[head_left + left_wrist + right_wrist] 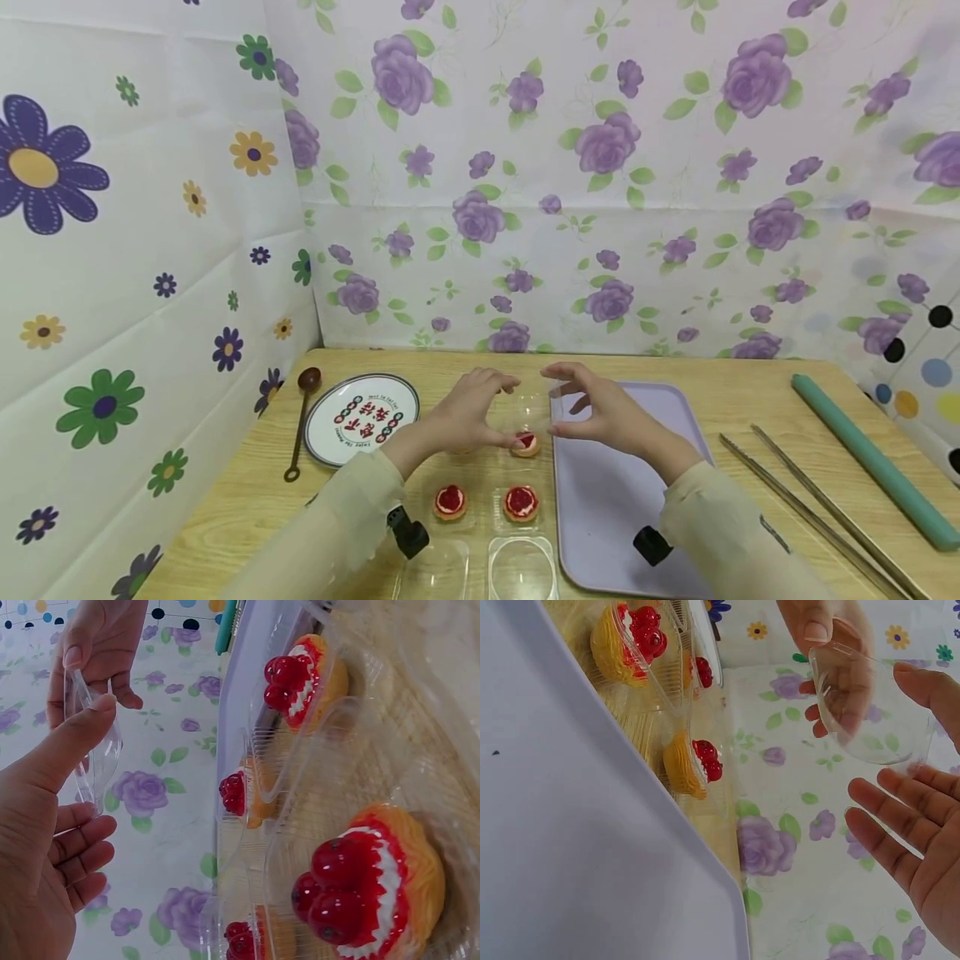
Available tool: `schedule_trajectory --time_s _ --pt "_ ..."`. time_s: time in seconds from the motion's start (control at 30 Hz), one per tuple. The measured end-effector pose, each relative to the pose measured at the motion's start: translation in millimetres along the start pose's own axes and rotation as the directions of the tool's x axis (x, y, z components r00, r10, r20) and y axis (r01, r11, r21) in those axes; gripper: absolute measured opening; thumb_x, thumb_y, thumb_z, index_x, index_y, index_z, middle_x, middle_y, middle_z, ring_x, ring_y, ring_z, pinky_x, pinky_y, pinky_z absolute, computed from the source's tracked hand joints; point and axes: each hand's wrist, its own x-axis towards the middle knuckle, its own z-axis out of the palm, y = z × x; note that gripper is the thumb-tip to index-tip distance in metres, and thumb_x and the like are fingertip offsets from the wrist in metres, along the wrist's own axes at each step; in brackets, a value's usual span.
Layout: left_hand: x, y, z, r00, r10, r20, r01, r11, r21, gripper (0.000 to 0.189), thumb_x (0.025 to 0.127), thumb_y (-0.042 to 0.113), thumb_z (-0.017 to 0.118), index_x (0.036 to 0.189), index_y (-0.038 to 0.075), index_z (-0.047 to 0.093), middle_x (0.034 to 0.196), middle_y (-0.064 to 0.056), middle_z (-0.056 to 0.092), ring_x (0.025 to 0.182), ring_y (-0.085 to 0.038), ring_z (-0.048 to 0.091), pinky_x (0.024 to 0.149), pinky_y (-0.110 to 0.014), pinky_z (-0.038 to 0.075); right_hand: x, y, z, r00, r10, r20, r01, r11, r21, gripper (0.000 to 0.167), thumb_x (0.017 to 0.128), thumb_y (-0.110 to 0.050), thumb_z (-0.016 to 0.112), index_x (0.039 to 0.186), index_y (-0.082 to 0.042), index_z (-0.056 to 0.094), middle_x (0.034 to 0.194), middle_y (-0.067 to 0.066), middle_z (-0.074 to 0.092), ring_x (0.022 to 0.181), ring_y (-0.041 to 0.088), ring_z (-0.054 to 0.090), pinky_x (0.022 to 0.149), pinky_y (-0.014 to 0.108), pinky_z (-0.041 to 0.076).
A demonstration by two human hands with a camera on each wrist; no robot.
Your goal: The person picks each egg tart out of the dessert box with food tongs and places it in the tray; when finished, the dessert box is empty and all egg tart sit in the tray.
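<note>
My left hand and right hand face each other above the far part of the table. Between them both hold a thin clear plastic lid, thumbs on one edge and fingertips along the opposite one. Below and nearer stand clear plastic containers with red-topped fruit tarts. One tart shows just under the lid, and another behind my left wrist is mostly hidden. Two more, the left tart and the right tart, sit closer to me. Empty clear lids lie open in front of these.
A lilac tray lies under my right forearm. To its right are long metal tongs and a teal rod. On the left rest a white plate with red lettering and a brown ladle. Flowered cloth hangs behind the table.
</note>
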Motion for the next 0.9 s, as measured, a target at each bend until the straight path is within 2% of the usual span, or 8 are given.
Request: schedule_trajectory --time_s 0.17,0.3,0.4,0.6,0.77,0.9 --pt "3.9 -2.8 -4.3 1.000 0.017 -0.013 -0.017 1.000 -0.020 0.082 0.072 0.042 0.082 0.137 0.005 0.047 0.119 -0.009 0.059 0.114 -0.026 0.050 0.099 -0.045 0.042 2.3 2.6 -1.4 0.999 0.030 0.013 -0.029 0.999 -0.039 0.075 0.082 -0.029 0.076 0.144 -0.008 0.039 0.144 0.008 0.049 0.117 0.026 0.059 0.089 0.039 0.054" --pt "8.5 -5.9 -8.4 0.999 0.037 -0.023 -0.037 0.999 0.015 0.081 0.073 0.040 0.082 0.137 0.004 0.048 0.117 -0.010 0.061 0.115 -0.027 0.051 0.104 -0.047 0.039 7.8 4.0 -1.8 0.996 0.080 0.039 -0.074 0.986 -0.147 0.080 0.080 -0.034 0.077 0.145 -0.007 0.038 0.141 0.010 0.052 0.115 0.028 0.059 0.088 0.041 0.055" --pt "12.4 -8.0 -10.6 0.999 0.038 -0.017 -0.037 0.998 0.058 0.083 0.072 0.041 0.082 0.138 0.005 0.046 0.117 -0.008 0.060 0.119 -0.026 0.049 0.107 -0.048 0.036 13.2 4.1 -2.0 0.996 0.078 0.053 -0.062 0.966 -0.249 0.081 0.079 -0.036 0.077 0.145 -0.005 0.039 0.135 0.014 0.056 0.111 0.029 0.060 0.085 0.042 0.055" --pt "22.7 -13.0 -8.3 1.000 -0.022 -0.018 0.024 0.987 0.157 0.087 0.073 0.042 0.081 0.143 0.009 0.041 0.123 -0.006 0.059 0.124 -0.025 0.047 0.112 -0.044 0.033 28.6 8.6 -1.6 0.994 0.100 0.049 -0.073 0.918 -0.389 0.080 0.079 -0.036 0.078 0.142 -0.003 0.041 0.131 0.016 0.058 0.112 0.030 0.061 0.093 0.048 0.052" --pt "33.8 -18.4 -2.4 0.996 -0.087 -0.019 0.089 0.974 0.208 0.089 0.075 0.041 0.080 0.147 0.011 0.037 0.133 -0.008 0.055 0.130 -0.028 0.044 0.114 -0.046 0.032 42.5 15.0 -0.5 0.990 0.137 0.045 -0.101 0.882 -0.461 0.081 0.079 -0.036 0.077 0.142 -0.002 0.041 0.133 0.018 0.055 0.115 0.032 0.059 0.097 0.047 0.051" --pt "42.6 -23.1 0.5 0.992 -0.124 -0.021 0.125 0.959 0.255 0.089 0.075 0.040 0.081 0.147 0.011 0.037 0.140 -0.011 0.051 0.133 -0.031 0.042 0.114 -0.048 0.031 51.8 17.1 0.7 0.988 0.147 0.044 -0.107 0.865 -0.491 0.081 0.080 -0.038 0.077 0.142 -0.001 0.041 0.137 0.019 0.053 0.122 0.035 0.055 0.102 0.048 0.047"
